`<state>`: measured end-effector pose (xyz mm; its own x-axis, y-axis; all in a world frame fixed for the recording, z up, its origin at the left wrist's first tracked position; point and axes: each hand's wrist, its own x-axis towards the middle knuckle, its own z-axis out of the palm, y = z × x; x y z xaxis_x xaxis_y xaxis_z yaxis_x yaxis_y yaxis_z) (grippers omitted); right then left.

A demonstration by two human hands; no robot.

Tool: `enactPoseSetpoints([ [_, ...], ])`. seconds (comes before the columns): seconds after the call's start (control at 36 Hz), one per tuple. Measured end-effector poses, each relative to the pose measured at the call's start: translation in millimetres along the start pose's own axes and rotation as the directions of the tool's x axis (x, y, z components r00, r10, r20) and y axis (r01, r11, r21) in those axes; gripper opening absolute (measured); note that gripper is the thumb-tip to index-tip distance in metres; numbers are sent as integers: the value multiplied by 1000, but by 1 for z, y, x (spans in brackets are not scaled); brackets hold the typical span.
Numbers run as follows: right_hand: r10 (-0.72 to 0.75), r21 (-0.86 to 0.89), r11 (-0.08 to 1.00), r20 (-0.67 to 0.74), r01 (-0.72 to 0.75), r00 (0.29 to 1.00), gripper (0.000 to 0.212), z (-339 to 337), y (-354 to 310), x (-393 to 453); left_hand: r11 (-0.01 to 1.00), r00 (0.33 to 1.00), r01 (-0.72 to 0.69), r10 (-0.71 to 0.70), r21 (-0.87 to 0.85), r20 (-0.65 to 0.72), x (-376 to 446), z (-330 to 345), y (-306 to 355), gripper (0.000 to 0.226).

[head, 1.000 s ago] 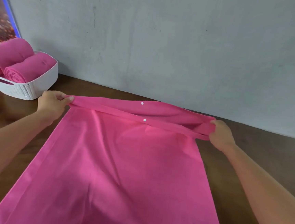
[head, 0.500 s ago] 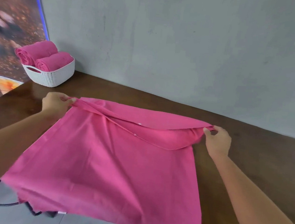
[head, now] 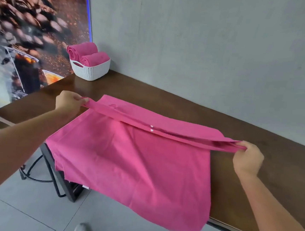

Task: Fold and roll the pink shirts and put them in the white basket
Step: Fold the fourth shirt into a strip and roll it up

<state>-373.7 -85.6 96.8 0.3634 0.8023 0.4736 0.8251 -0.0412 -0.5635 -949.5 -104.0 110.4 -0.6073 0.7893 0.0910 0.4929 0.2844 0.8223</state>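
Observation:
A pink shirt [head: 134, 161] lies spread over the brown table [head: 282, 163], its lower part hanging past the front edge. The buttoned edge is stretched taut between my hands. My left hand [head: 69, 101] pinches the left end of that edge. My right hand [head: 247, 157] pinches the right end, just above the tabletop. The white basket [head: 89, 71] stands at the table's far left corner, with two rolled pink shirts [head: 88, 54] in it.
A grey wall runs behind the table. A large coffee poster [head: 26, 30] covers the wall on the left. Black metal table legs [head: 59, 181] and a cable show under the table on the grey tiled floor. A shoe [head: 81, 230] is at the bottom edge.
The view has pulled back and turned, so the basket now looks farther away. Both hands keep their pinch and have drawn the buttoned edge tauter; more cloth hangs over the front edge.

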Motion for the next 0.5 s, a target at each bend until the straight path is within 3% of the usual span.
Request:
enactPoseSetpoints([
  [0.19,-159,-89,982,108,169,981,30,-16,27,-34,1000,1000,-1,1,2,-26,-20,-18,-14,17],
  [0.39,-112,-44,992,54,114,992,20,-26,28,-76,1000,998,15,-16,-5,-60,-30,-27,-33,15],
  [0.5,-115,-98,987,94,124,989,21,-33,27,-97,1000,999,13,-13,2,-33,-30,-33,-39,15],
])
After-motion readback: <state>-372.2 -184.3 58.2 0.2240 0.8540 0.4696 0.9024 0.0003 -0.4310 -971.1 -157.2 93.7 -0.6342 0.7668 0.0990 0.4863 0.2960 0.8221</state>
